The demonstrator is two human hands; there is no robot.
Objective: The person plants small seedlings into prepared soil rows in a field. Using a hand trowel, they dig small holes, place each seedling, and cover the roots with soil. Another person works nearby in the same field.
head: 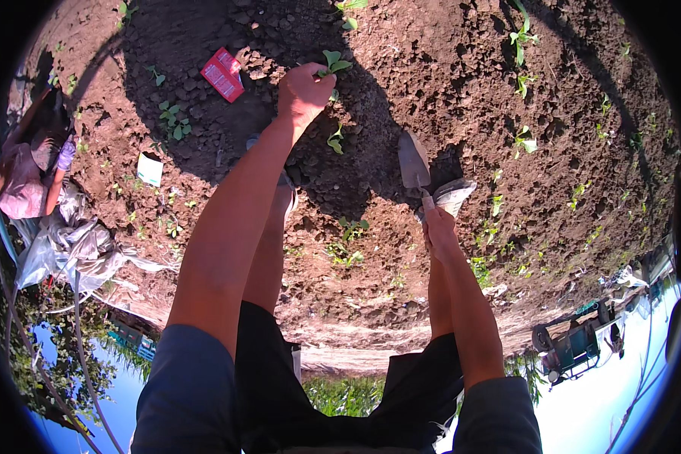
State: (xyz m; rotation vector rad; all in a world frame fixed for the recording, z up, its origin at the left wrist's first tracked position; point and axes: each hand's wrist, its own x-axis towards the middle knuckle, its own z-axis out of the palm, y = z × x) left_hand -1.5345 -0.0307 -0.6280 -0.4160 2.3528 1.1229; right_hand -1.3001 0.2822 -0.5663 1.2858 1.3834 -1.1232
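Observation:
My left hand [307, 93] is closed at the leaves of a small green seedling [336, 61]; whether it grips the stem cannot be told. Another seedling [335, 139] stands in the dark soil just below that hand. In my right hand [441, 227] is the handle of a metal trowel [413, 160], its blade over the shaded soil. A red printed packet [223, 75] lies on the ground to the left of my left hand. Farther left, a white packet or card [150, 169] rests on the soil.
My shoe [455, 196] is beside the trowel. Leafy seedlings [175, 121] grow at the left, and more plants [524, 141] at the right. A person [25, 176] with a purple glove is at the far left, above crumpled plastic sheeting [79, 244]. A small vehicle [573, 346] stands at the lower right.

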